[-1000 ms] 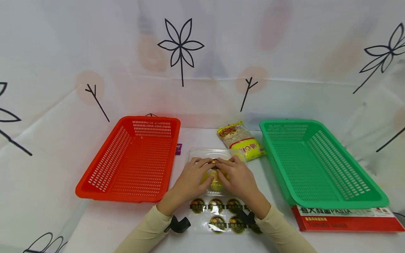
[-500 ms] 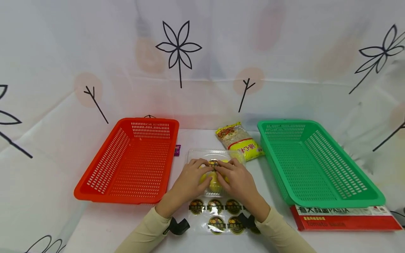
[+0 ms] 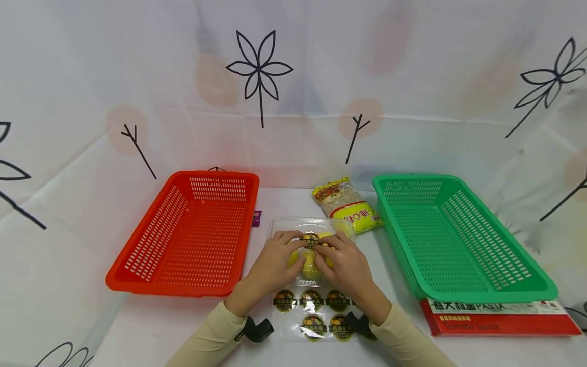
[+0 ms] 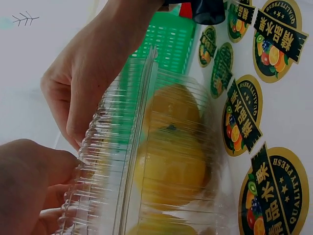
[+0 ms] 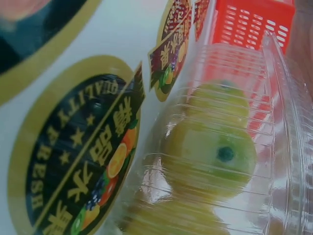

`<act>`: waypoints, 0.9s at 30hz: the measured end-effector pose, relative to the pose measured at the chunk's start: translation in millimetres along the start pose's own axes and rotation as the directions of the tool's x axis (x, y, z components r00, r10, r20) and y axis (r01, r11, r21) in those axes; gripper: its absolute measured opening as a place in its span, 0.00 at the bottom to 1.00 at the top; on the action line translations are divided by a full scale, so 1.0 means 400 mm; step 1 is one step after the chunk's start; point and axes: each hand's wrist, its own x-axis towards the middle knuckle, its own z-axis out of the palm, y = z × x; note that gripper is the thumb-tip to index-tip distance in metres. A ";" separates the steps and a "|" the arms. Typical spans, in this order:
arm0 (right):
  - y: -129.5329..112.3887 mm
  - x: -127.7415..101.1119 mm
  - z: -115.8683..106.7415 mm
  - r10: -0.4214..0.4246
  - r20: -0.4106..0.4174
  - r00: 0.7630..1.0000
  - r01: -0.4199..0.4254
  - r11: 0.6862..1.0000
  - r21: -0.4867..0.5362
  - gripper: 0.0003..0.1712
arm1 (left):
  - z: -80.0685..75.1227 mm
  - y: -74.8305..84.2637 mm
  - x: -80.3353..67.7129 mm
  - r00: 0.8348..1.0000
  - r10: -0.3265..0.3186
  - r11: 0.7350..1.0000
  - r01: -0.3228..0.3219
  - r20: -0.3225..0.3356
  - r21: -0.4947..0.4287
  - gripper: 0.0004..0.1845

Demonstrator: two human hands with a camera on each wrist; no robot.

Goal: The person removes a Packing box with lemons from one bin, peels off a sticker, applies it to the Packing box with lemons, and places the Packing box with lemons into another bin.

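Box | left hand, right hand arched over, near side | fingers loosely bent, gripping nothing, tips at sticker | fruit partly hidden

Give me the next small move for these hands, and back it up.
Probably smooth the label outward, pressing it onto the top of the clear container. It lies there above the yellow fruit, and fingers of both the left hand and the right hand are at its edges; whether it is fully stuck can't be told.
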 end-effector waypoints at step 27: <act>0.014 -0.024 -0.003 -0.025 -0.069 0.997 0.025 1.000 0.006 0.10 | 0.052 -0.024 -0.050 0.928 -0.225 0.974 0.213 -0.296 -0.074 0.39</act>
